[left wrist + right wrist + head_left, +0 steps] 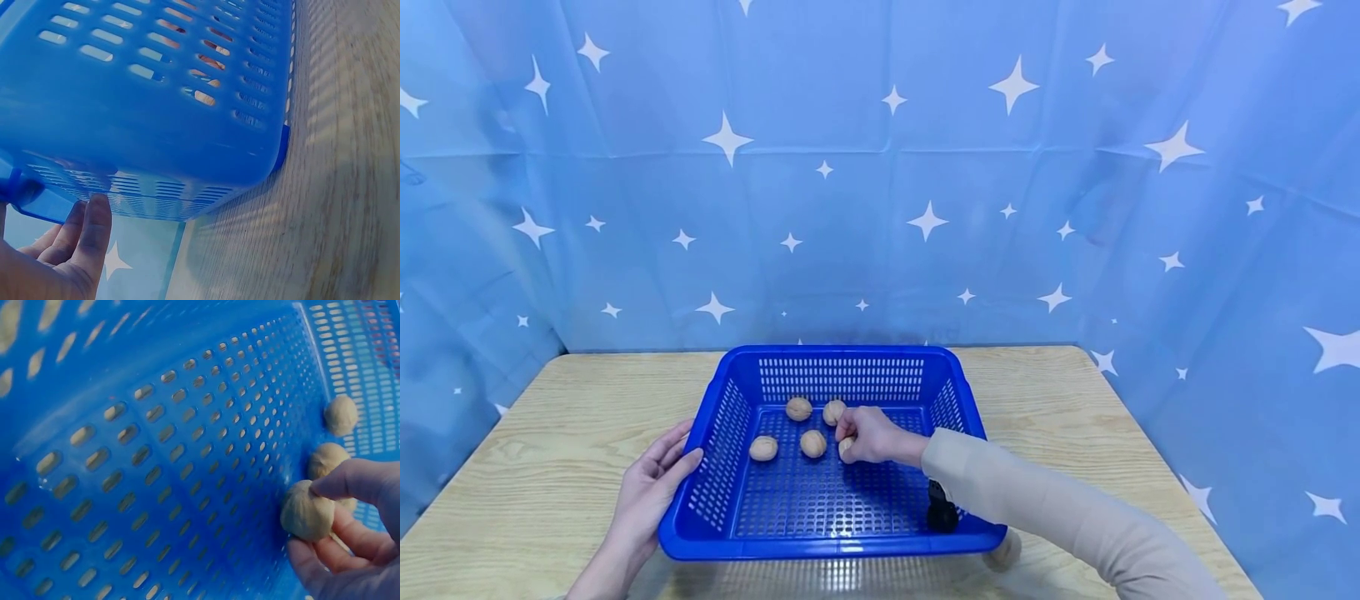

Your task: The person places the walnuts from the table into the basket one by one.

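A blue plastic basket (835,547) with perforated walls stands on the wooden table. My left hand (651,492) grips its left rim, thumb over the top and fingers against the outer wall, as the left wrist view also shows. Inside the basket, my right hand (874,435) pinches a walnut (307,511) between thumb and fingers. Around it on the basket floor lie other walnuts: one at the back left (798,408), one just behind the hand (833,412), one in the middle (812,443) and one further left (763,448).
Another walnut (1003,552) lies on the table (1060,417) outside the basket's front right corner, partly covered by the rim. A black device (942,510) hangs below the right sleeve, inside the basket. A blue curtain (880,183) with white stars encloses the table's back and sides.
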Action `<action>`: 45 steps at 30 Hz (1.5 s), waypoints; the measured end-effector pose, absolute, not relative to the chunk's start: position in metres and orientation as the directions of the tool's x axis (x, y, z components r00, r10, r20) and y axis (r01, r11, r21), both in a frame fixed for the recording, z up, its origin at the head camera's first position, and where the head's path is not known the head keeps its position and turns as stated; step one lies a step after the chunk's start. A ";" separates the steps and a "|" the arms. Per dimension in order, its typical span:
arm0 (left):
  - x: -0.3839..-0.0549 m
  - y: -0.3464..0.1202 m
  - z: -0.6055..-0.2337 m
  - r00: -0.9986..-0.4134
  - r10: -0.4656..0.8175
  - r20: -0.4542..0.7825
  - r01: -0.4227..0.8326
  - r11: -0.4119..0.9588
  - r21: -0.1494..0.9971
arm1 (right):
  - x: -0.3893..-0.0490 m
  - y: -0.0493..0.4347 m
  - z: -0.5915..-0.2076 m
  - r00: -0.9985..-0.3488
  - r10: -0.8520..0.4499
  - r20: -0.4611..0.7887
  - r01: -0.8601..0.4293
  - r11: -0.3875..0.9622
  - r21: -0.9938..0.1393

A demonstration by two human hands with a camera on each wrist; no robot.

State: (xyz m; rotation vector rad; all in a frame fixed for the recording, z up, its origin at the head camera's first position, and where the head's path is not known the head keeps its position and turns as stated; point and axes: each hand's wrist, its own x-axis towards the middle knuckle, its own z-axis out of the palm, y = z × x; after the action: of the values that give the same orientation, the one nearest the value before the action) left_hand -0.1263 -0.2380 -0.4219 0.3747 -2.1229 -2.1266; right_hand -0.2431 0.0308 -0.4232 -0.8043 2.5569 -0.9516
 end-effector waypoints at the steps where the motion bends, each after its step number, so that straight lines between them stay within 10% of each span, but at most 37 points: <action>1: -0.126 -0.238 -0.422 -0.963 -0.252 -0.096 -0.096 -0.012 0.995 | -0.243 0.031 -0.423 -0.799 -0.596 -0.078 -0.401 0.625 -0.670; 26: -0.126 -0.241 -0.422 -0.958 -0.251 -0.141 -0.149 0.011 0.989 | -0.236 0.111 -0.333 -0.799 -0.597 0.066 -0.372 0.405 -0.835; 45: -0.127 -0.240 -0.424 -0.957 -0.254 -0.140 -0.145 0.000 0.989 | -0.186 0.196 -0.356 -0.859 -0.478 0.185 -0.363 0.313 -0.878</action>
State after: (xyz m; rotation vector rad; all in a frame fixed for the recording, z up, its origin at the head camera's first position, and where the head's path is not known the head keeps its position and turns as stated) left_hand -0.1265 -0.2399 -0.4241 0.4329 -2.1645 -2.1232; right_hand -0.1864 0.1956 -0.3561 -0.7893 2.4548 -1.5956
